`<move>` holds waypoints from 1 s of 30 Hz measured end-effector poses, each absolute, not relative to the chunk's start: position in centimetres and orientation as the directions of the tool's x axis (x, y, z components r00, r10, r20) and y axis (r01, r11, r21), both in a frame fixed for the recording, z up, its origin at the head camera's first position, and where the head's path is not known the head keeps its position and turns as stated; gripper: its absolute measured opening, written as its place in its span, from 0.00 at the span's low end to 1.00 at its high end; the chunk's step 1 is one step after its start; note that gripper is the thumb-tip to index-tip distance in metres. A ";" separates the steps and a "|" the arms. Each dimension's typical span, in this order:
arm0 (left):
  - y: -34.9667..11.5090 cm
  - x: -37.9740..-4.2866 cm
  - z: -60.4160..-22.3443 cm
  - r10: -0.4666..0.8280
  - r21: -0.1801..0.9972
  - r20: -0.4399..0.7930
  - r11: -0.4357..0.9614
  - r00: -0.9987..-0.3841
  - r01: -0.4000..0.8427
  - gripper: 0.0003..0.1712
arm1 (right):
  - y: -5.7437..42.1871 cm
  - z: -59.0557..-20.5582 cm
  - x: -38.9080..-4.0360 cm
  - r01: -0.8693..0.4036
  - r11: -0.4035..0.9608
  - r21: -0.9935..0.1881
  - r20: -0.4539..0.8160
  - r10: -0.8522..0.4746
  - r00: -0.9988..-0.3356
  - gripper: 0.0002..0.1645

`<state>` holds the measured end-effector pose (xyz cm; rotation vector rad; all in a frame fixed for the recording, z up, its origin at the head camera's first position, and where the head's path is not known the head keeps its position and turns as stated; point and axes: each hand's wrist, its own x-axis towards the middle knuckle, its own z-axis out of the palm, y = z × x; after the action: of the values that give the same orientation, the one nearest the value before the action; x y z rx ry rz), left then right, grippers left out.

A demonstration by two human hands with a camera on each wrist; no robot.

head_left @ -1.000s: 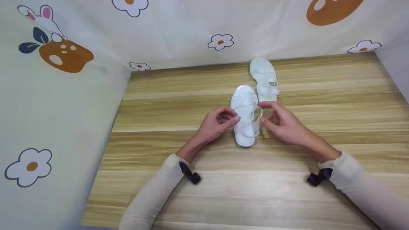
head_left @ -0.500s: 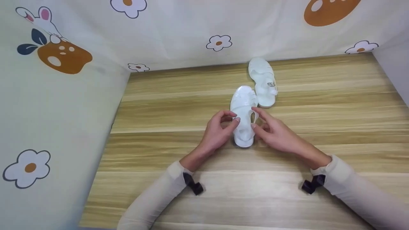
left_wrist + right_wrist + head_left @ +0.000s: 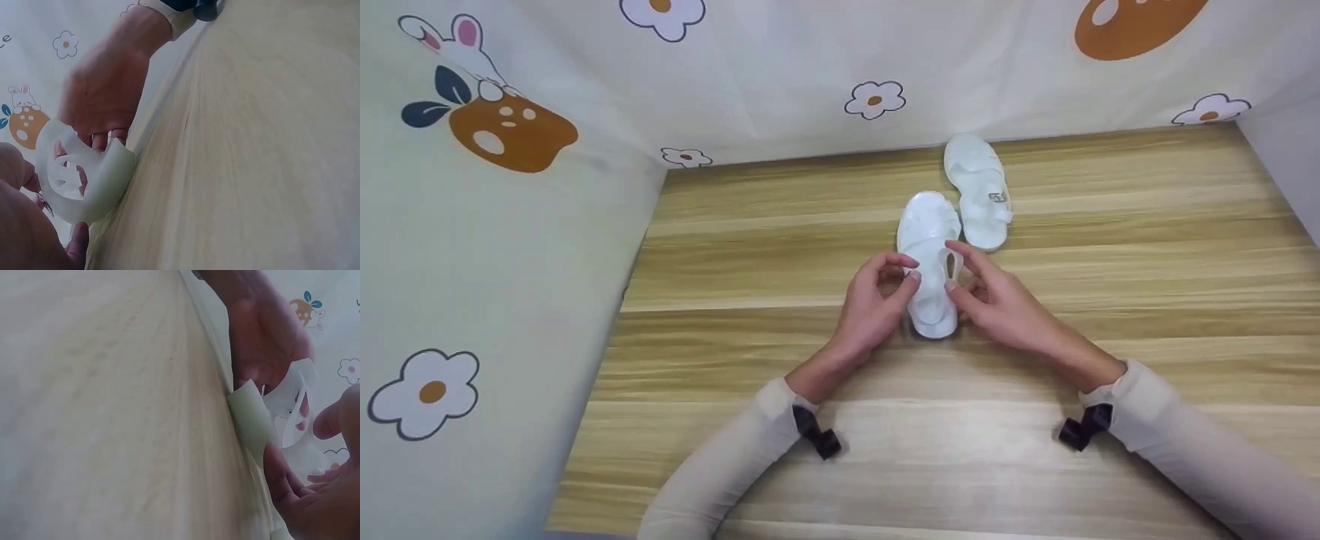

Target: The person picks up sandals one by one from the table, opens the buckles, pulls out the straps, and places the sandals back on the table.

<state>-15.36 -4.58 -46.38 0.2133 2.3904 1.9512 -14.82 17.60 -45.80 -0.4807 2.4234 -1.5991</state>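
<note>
A white, translucent jelly sandal [image 3: 931,217] lies on the wooden table, toe pointing away. From its left side my left hand [image 3: 866,307] holds it, thumb and forefinger at the edge of the upper. On the other side my right hand [image 3: 1009,307] grips the side strap, forefinger ahead and thumb behind a small loop. The left wrist view shows the sandal's rounded heel [image 3: 107,188] between both hands. In the right wrist view, the right thumb and fingers [image 3: 278,472] are close against the sandal. A matching sandal [image 3: 976,161] with a metal buckle lies beyond, to the right.
The wood-grain table [image 3: 780,232] extends around both hands. A cream curtain [image 3: 780,67] printed with flowers, rabbits and orange fruit rises behind it and along the left. A pale wall [image 3: 1279,142] borders the right side.
My right hand has shifted left, bringing the strap inward against the sandal. The near sandal has slid slightly away from me. My left hand has barely moved; the far sandal stays put.
</note>
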 end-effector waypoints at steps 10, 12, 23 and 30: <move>-4.6 -18.1 -45.6 0.062 0.981 0.069 0.178 -0.996 0.079 0.10 | 16.3 -44.7 -17.6 -0.178 0.318 -0.931 0.066 -0.334 -0.940 0.37; -4.5 -18.9 -45.6 0.035 0.981 0.074 0.178 -0.997 0.079 0.09 | 15.9 -44.6 -18.5 -0.181 0.327 -0.928 0.071 -0.321 -0.944 0.36; -3.5 -24.1 -45.8 -0.093 0.979 0.018 0.205 -0.996 -0.001 0.09 | 13.7 -43.8 -23.4 -0.105 0.519 -0.848 -0.005 -0.207 -0.978 0.36; -2.5 -26.5 -46.1 -0.128 0.964 -0.022 0.260 -0.992 -0.055 0.09 | 13.0 -42.8 -25.8 -0.014 0.610 -0.792 -0.119 -0.177 -0.977 0.41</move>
<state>-26.47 -2.54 -46.06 -0.1845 2.5412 1.9396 -25.84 13.05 -42.83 -0.1589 2.6488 -1.3003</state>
